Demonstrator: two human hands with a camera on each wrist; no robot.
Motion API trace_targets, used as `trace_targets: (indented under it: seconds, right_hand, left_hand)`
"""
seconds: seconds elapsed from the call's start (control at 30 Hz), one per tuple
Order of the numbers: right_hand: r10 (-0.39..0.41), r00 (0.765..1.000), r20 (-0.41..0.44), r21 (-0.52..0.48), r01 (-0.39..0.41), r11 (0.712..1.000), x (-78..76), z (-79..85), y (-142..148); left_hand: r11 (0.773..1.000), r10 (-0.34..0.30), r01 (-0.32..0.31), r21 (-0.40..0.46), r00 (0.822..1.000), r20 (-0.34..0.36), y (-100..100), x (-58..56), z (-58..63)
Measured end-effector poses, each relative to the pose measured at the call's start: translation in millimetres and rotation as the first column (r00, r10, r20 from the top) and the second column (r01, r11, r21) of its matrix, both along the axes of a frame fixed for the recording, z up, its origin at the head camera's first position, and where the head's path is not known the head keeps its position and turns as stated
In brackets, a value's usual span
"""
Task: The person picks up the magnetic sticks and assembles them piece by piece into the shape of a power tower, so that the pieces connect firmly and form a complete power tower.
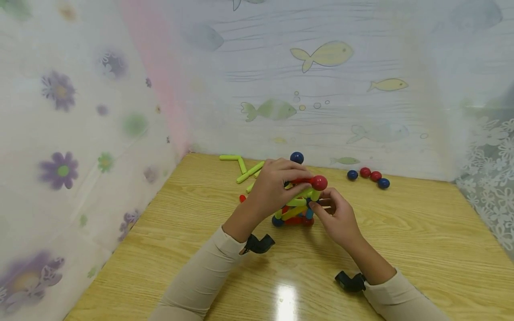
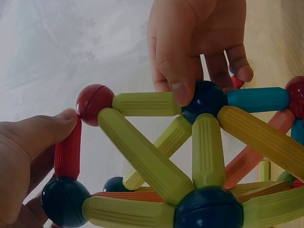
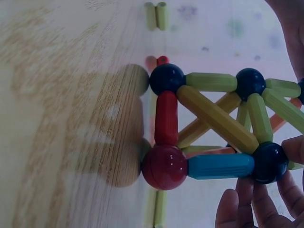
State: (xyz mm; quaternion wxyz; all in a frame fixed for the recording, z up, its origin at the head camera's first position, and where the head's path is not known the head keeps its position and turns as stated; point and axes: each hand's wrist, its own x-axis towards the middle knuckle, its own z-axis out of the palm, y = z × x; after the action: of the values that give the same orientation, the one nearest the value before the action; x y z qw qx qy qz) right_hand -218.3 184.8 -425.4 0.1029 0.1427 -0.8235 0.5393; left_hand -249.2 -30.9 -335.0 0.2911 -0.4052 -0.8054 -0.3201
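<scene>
1. the frame (image 1: pixel 294 213), built of rods and balls, stands on the table (image 1: pixel 421 232) toward the far edge, about midway between the left and right edges.
2. the left hand (image 1: pixel 277 183) is grasping: thumb and fingers pinch a red rod (image 2: pixel 68 152) at the frame's top, right beside the top red ball (image 1: pixel 319 183).
3. the right hand (image 1: pixel 339 218) is grasping too: thumb and fingertips hold a blue ball (image 3: pixel 270 162) below that red one, with a blue rod (image 3: pixel 221 166) joined to it.
4. green rods (image 1: pixel 250 172) lie left of the frame, toward the table's far left corner; two meet at an angle.
5. four loose balls (image 1: pixel 375 176), two blue and two red, sit in a short row by the far edge, right of the frame.
6. a back ball (image 1: pixel 296 158), blue, shows just beyond the left hand; i cannot tell if it is joined to the frame.
7. a sheet (image 1: pixel 265 67) printed with fish hangs past the far edge.
</scene>
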Motion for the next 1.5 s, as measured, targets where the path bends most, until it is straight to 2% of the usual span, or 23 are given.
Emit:
trace_targets:
  seconds: [0.47,0.63,0.73,0.83,0.93,1.03,1.17,1.23,1.37,1.43,1.5]
  right_hand:
    - [-0.009,1.000,0.021,0.013,0.009,1.000,-0.2,0.4,-0.1]
    - [-0.016,0.999,0.028,0.012,0.016,1.000,0.0,0.6,-0.1]
    - [-0.016,1.000,0.023,0.011,0.015,1.000,-0.3,-0.3,0.0]
    - [-0.017,1.000,0.020,0.009,0.017,1.000,-0.2,-0.6,-0.1]
    - [-0.020,1.000,0.022,0.011,0.020,1.000,0.2,0.0,-0.3]
    - [-0.029,0.999,0.021,0.018,0.029,0.999,1.0,0.9,-0.6]
    - [-0.042,0.999,0.007,0.035,0.042,0.999,2.4,0.9,-1.1]
    - [-0.041,0.999,-0.009,0.039,0.042,0.998,3.5,0.0,-1.9]
    - [-0.045,0.994,-0.103,0.081,0.054,0.995,8.4,-0.1,-7.3]
    - [-0.051,0.985,-0.166,0.118,0.071,0.991,11.8,1.2,-12.0]
    - [-0.058,0.974,-0.220,0.146,0.091,0.985,15.4,3.4,-16.7]
  left_hand:
    - [0.995,0.050,-0.053,-0.083,0.998,-0.034,-2.8,0.1,0.2]
    - [0.985,0.078,-0.088,-0.149,0.995,-0.069,-2.0,-0.2,-0.5]
    - [0.977,0.101,-0.111,-0.182,0.993,-0.064,-2.8,0.0,1.1]
    - [0.966,0.167,-0.157,-0.205,0.986,0.028,-8.4,2.7,5.9]
    - [0.948,0.248,-0.206,-0.241,0.955,0.160,-16.8,6.5,12.3]
    - [0.941,0.276,-0.209,-0.265,0.929,0.247,-22.8,8.0,16.3]
    - [0.949,0.261,-0.192,-0.250,0.922,0.286,-25.5,6.5,16.7]
    - [0.951,0.269,-0.204,-0.233,0.916,0.298,-25.8,5.4,15.3]
    - [0.946,0.300,-0.232,-0.225,0.890,0.344,-26.7,3.4,12.4]
    - [0.956,0.267,-0.186,-0.229,0.873,0.408,-28.2,2.4,11.3]
    - [0.972,0.186,-0.083,-0.221,0.846,0.499,-30.6,1.1,10.5]
